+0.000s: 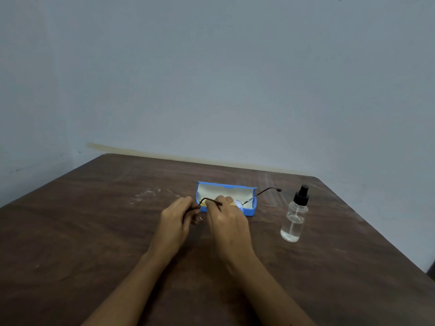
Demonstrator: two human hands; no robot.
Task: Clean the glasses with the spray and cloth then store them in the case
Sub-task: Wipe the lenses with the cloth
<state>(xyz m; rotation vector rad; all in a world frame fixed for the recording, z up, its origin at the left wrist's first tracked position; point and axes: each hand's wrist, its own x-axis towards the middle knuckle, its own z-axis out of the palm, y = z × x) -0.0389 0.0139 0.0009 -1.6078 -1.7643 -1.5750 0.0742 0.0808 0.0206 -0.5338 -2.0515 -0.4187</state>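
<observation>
Thin dark-framed glasses [237, 204] are held above the table in front of an open blue case [249, 211] with a cream lining. My left hand [175, 218] pinches the left temple arm. My right hand [227, 218] grips the frame near the lenses, with a bit of yellow cloth [204, 203] showing between the fingers. The right temple arm sticks out toward the spray bottle [294, 222], a clear bottle with a black nozzle standing to the right. Most of the cloth and the left lens are hidden by my hands.
The dark brown wooden table [94, 231] carries pale smudges at the left of the case. A grey wall runs close behind the table's far edge. The table's right corner lies just beyond the bottle.
</observation>
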